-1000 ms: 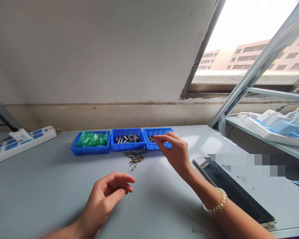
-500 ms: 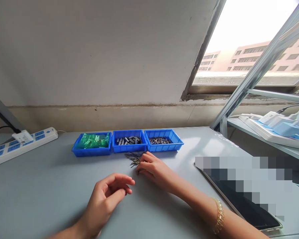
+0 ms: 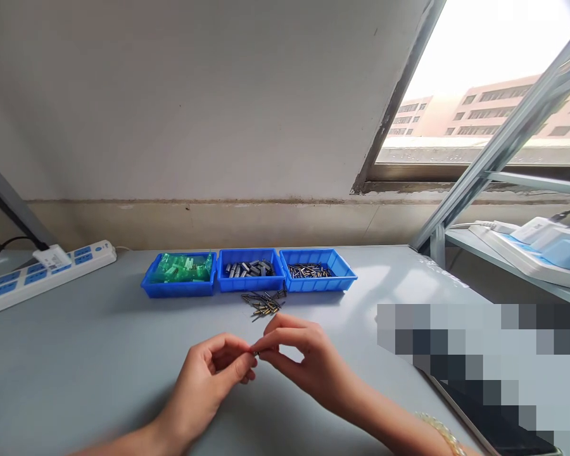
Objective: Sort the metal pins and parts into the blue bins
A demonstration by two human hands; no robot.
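right hand (image 3: 316, 360) moved to left hand (image 3: 204, 380) | both hands' fingers (image 3: 285, 335) grip metal piece (image 3: 257, 354) (mostly hidden)

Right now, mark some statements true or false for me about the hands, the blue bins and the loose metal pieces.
1. The left hand and right hand are far apart. False: their fingertips meet at a small metal piece.
2. Loose metal pieces lie in front of the bins. True.
3. The green plastic is in the right bin. False: it is in the left bin.
4. The bracelet is on the right arm. True.
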